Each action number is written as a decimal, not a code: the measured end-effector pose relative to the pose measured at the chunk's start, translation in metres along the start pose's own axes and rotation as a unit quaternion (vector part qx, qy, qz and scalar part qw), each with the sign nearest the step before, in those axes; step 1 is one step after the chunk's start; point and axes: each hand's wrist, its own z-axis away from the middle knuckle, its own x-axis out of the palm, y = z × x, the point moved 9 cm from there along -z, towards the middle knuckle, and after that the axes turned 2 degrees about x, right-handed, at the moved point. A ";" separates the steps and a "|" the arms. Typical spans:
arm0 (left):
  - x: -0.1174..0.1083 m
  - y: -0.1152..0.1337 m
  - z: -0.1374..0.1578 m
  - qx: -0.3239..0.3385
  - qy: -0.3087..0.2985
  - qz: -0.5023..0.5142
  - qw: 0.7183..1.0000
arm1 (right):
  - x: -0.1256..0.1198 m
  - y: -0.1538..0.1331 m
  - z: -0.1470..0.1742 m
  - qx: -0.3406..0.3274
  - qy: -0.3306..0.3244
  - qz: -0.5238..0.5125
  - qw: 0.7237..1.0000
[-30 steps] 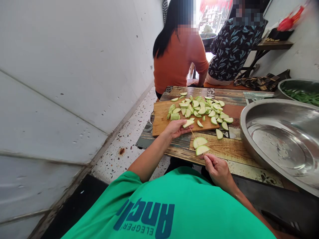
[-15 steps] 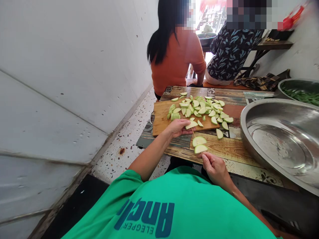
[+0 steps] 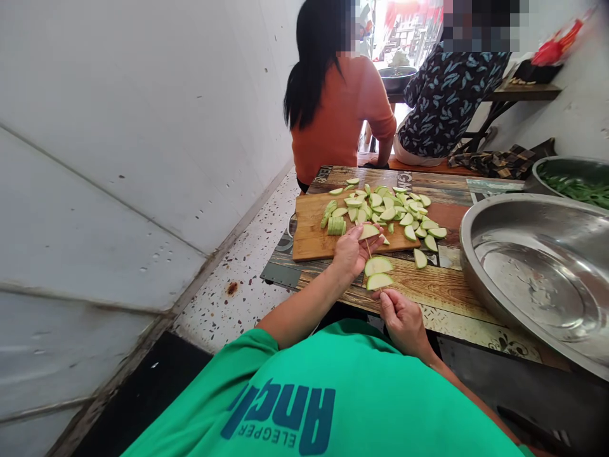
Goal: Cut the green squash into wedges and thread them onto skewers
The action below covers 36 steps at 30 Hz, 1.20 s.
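Note:
My right hand (image 3: 403, 317) pinches the near end of a thin wooden skewer (image 3: 369, 250) just in front of the table's edge. Two half-round green-skinned vegetable slices (image 3: 379, 273), zucchini-like, are threaded on it. At the skewer's far end my left hand (image 3: 351, 251) holds another slice (image 3: 369, 231) between thumb and fingers. The skewer's tip is at that slice; whether it has gone in, I cannot tell. Just beyond my left hand lies the wooden cutting board (image 3: 311, 238), bearing a heap of similar slices (image 3: 380, 203), some spilling over its right side.
A wide steel basin (image 3: 480, 279) stands on the table's right, with a bowl of green vegetables (image 3: 575, 184) behind it. Two people sit beyond the table, one in an orange top (image 3: 328, 120), one in a patterned shirt (image 3: 457, 101). A white wall (image 3: 143, 127) rises on the left.
My left hand has shifted a little right and turned its palm up under the slice. My right hand has moved slightly left with the skewer, and the view has tilted a little.

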 end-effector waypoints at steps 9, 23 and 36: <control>0.000 0.003 0.000 -0.001 -0.026 -0.027 0.999 | 0.000 0.000 0.003 -0.013 0.007 0.017 1.000; -0.001 -0.006 0.006 0.006 -0.038 -0.052 0.998 | 0.001 -0.001 0.005 -0.015 0.015 0.025 0.999; -0.002 -0.012 0.007 -0.014 -0.023 -0.043 0.999 | -0.001 -0.005 0.006 -0.021 0.030 0.042 0.998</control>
